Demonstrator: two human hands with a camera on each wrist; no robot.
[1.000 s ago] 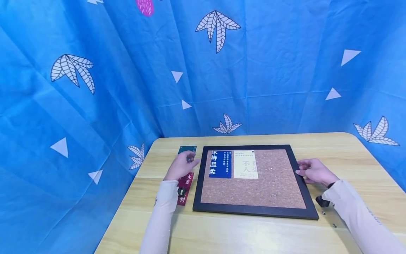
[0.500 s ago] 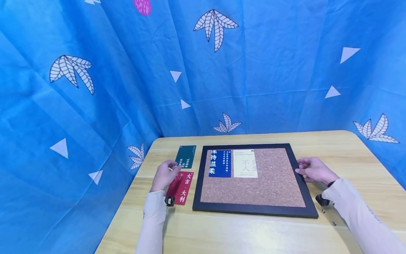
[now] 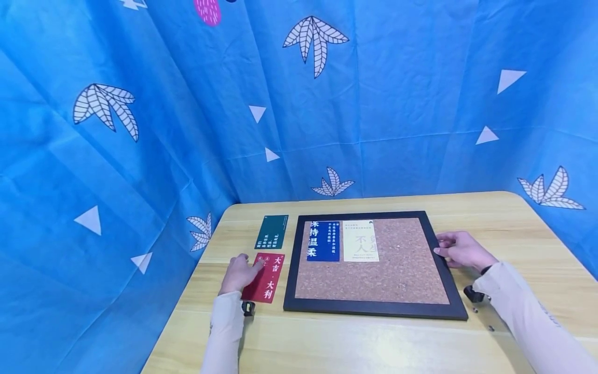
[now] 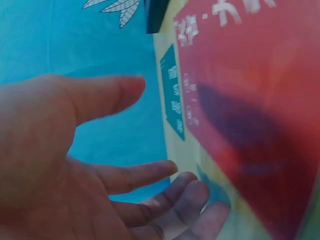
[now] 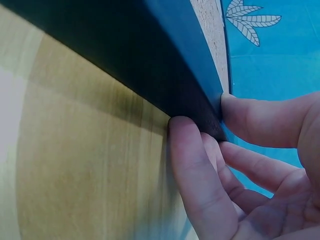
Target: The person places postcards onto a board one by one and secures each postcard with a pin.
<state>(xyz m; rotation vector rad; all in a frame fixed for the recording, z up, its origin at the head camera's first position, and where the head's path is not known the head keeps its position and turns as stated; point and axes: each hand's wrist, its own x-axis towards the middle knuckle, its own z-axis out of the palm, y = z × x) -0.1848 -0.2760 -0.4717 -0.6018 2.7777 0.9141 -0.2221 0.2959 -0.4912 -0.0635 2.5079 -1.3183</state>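
My left hand (image 3: 237, 272) is at the left edge of a red card (image 3: 270, 278) with white characters on the table. In the left wrist view its thumb and fingers are spread apart, with nothing held between them. Just beyond lies a dark green card (image 3: 273, 228). My right hand (image 3: 462, 250) grips the right side of a black-framed cork board (image 3: 374, 285). The right wrist view has the thumb on the frame's face and fingers against its outer edge (image 5: 125, 55). A blue card (image 3: 323, 241) and a cream card (image 3: 361, 241) lie on the cork's upper left.
Two small metallic bits (image 3: 475, 310) lie on the wooden table (image 3: 327, 343) near the right forearm; their kind is too small to tell. A blue patterned curtain (image 3: 397, 104) hangs behind and to the left.
My left hand has moved left and toward me, from over the green and red cards to the red card's left edge. The right hand keeps its grip on the board.
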